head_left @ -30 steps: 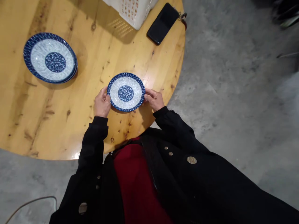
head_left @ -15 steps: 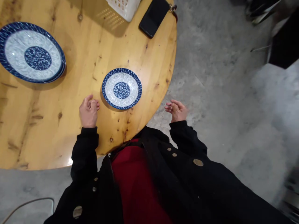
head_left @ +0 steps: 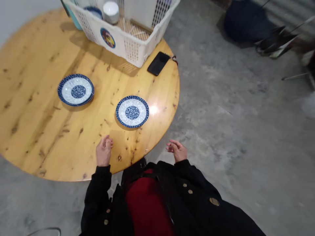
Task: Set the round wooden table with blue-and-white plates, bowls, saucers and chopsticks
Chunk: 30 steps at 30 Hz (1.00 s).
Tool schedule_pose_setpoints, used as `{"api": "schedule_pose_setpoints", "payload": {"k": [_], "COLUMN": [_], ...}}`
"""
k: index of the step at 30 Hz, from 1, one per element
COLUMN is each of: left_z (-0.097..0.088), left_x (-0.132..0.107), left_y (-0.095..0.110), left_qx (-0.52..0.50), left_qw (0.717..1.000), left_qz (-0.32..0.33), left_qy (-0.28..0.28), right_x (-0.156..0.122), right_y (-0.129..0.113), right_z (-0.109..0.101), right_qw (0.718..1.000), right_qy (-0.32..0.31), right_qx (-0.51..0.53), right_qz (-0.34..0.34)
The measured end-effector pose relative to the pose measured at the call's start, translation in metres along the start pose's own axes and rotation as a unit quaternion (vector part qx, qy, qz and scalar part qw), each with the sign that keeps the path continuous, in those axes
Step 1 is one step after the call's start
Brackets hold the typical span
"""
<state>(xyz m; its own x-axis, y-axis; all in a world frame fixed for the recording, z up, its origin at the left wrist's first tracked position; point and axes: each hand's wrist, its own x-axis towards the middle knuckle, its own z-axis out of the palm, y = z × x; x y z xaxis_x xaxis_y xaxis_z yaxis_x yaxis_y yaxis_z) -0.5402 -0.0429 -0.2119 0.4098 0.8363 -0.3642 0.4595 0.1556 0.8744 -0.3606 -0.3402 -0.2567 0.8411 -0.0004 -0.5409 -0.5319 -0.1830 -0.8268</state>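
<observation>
A blue-and-white patterned plate lies face up on the wooden table, near its right side. Farther left is a stack of similar plates, with a second rim showing under the top one. My left hand hovers over the near part of the table, below and left of the single plate, its fingers loosely bent and holding nothing. Beyond the table's right edge, above the floor, my right hand has its fingers apart and is empty. Neither hand touches a plate.
At the back of the round table stands a white plastic basket with a white bowl and other dishware inside. A black phone lies beside it near the edge. Grey concrete floor surrounds the table; a dark bundle sits far right.
The view has tilted up and back, so more of the basket and table shows. Both hands stay empty and apart from the plates, which rest on the table as before.
</observation>
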Motion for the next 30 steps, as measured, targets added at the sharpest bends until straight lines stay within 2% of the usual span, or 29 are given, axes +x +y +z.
{"api": "schedule_pose_setpoints", "payload": {"k": [4, 6, 9, 12, 15, 19, 21, 24, 27, 30], "left_z": [0.020, 0.030, 0.038, 0.032, 0.017, 0.000, -0.006, -0.023, -0.062, -0.120], "left_x": [-0.045, -0.069, -0.106, -0.137, -0.157, -0.162, -0.159, -0.155, -0.149, -0.138], "left_y": [0.001, 0.003, 0.004, 0.002, -0.002, -0.004, -0.004, -0.005, -0.011, -0.024], "left_qx": [-0.005, -0.010, -0.012, -0.012, -0.008, -0.013, -0.014, -0.007, -0.001, 0.004], "left_qw": [0.999, 0.998, 0.996, 0.996, 0.997, 0.998, 0.998, 0.995, 0.993, 0.996], "left_qz": [0.004, 0.009, 0.013, 0.012, 0.007, 0.016, 0.027, 0.046, 0.058, 0.066], "left_qy": [-0.040, -0.063, -0.083, -0.088, -0.075, -0.056, -0.059, -0.083, -0.098, -0.061], "right_x": [-0.018, -0.026, -0.037, -0.051, -0.067, -0.087, -0.093, -0.101, -0.118, -0.149], "right_y": [0.028, 0.040, 0.051, 0.055, 0.056, 0.057, 0.058, 0.057, 0.056, 0.059], "right_z": [-0.039, -0.051, -0.055, -0.045, -0.032, -0.025, -0.023, -0.015, 0.009, 0.049], "right_qw": [0.999, 0.999, 0.997, 0.991, 0.982, 0.972, 0.972, 0.979, 0.983, 0.981], "right_qy": [0.007, -0.008, -0.056, -0.120, -0.181, -0.234, -0.236, -0.204, -0.182, -0.191], "right_qx": [0.025, 0.034, 0.037, 0.033, 0.017, -0.004, -0.012, -0.016, -0.024, -0.036], "right_qz": [0.029, 0.040, 0.047, 0.052, 0.050, 0.025, 0.012, -0.004, -0.021, -0.030]}}
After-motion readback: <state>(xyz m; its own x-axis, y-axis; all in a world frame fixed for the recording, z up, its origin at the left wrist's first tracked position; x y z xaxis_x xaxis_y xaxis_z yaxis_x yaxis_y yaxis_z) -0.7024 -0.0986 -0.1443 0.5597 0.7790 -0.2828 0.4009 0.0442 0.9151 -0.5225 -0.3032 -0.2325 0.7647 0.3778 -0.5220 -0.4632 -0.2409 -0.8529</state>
